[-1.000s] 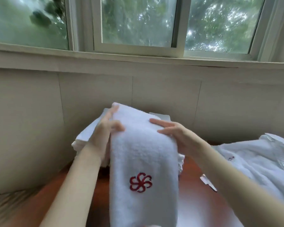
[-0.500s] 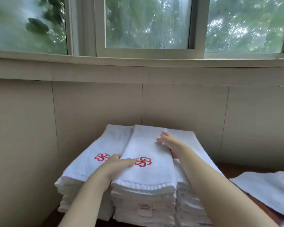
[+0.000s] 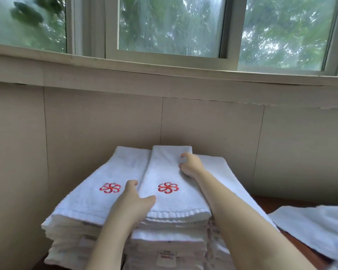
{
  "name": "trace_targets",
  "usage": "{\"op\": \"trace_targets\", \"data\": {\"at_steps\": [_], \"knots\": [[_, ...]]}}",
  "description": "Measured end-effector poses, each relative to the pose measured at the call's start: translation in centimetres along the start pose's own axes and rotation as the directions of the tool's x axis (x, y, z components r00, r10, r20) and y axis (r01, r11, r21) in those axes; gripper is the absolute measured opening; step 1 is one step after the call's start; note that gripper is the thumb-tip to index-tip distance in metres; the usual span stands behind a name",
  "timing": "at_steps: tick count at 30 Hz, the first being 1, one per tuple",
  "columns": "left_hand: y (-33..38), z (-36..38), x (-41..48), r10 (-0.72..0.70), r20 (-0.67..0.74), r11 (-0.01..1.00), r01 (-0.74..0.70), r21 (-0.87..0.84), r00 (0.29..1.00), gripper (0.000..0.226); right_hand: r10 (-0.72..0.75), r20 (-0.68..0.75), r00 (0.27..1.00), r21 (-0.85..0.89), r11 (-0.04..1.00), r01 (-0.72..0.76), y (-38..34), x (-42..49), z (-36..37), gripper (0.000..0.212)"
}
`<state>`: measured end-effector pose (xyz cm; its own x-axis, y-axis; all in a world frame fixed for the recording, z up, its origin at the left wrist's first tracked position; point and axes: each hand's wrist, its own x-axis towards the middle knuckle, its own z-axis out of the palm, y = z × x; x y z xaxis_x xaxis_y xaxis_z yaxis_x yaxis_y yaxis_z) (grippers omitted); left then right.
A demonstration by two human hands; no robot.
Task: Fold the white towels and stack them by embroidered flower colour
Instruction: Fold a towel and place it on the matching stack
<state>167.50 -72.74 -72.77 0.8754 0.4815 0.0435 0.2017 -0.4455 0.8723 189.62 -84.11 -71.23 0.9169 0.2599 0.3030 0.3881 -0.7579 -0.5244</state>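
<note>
A folded white towel with a red embroidered flower lies on top of the middle stack of folded towels. To its left, another stack is topped by a red-flower towel. A third stack sits to the right, partly behind my right arm. My left hand grips the left edge of the top towel, thumb on top near the flower. My right hand rests on the towel's far right part with its fingers curled, pinching the edge.
The stacks stand on a brown wooden table against a beige wall under a window sill. Unfolded white towels lie at the right.
The red-flower towel, held up in the air one second ago, now lies on the middle stack. My right hand has slid toward the far edge and curled its fingers.
</note>
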Motion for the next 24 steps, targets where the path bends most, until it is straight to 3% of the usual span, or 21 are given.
{"op": "trace_targets", "data": {"at_steps": [2, 4, 7, 10, 13, 16, 18, 19, 22, 24], "knots": [[0.3, -0.1, -0.1, 0.005, 0.007, 1.0, -0.005, 0.016, 1.0, 0.066, -0.103, -0.103, 0.989, -0.269, 0.961, 0.072, -0.5, -0.6, 0.1, 0.035], [0.5, -0.5, -0.2, -0.01, 0.036, 1.0, 0.011, -0.025, 0.999, 0.061, -0.121, 0.012, 0.993, -0.413, 0.904, 0.115, -0.9, -1.0, 0.2, 0.037], [0.9, -1.1, -0.5, -0.035, 0.081, 0.996, 0.042, -0.078, 0.996, 0.048, -0.003, 0.249, 0.968, -0.393, 0.914, 0.104, -1.0, -1.1, 0.1, 0.049], [1.3, -1.5, -1.1, -0.051, 0.139, 0.995, 0.063, -0.083, 0.989, 0.042, -0.013, 0.263, 0.965, -0.415, 0.901, 0.125, -0.9, -0.9, -0.1, 0.054], [1.4, -2.1, -1.4, -0.055, 0.181, 0.995, 0.069, -0.074, 0.982, 0.056, -0.052, 0.239, 0.97, -0.391, 0.909, 0.145, -0.6, -0.4, 0.0, 0.059], [1.4, -2.2, -1.5, -0.021, 0.11, 0.975, -0.004, 0.224, 0.994, 0.087, -0.019, 0.313, 0.949, -0.31, 0.943, 0.122, -0.1, 0.3, 0.7, 0.06], [1.6, -1.7, -1.5, 0.104, 0.013, 0.89, -0.099, 0.444, 0.995, 0.092, 0.016, 0.322, 0.946, -0.302, 0.949, 0.087, 0.2, 1.0, 1.2, 0.062], [1.8, -1.2, -1.5, 0.181, 0.003, 0.864, -0.161, 0.477, 0.983, 0.09, 0.023, 0.305, 0.952, -0.317, 0.945, 0.078, 0.2, 1.3, 1.4, 0.062], [2.2, 0.7, -1.5, 0.304, 0.159, 0.818, -0.343, 0.461, 0.939, 0.075, 0.019, 0.258, 0.966, -0.377, 0.923, 0.083, 0.0, 1.7, 1.8, 0.062], [2.0, 1.7, -1.5, 0.228, 0.281, 0.759, -0.351, 0.548, 0.932, 0.068, -0.023, 0.253, 0.967, -0.396, 0.909, 0.125, -0.3, 1.2, 1.6, 0.059]]}}
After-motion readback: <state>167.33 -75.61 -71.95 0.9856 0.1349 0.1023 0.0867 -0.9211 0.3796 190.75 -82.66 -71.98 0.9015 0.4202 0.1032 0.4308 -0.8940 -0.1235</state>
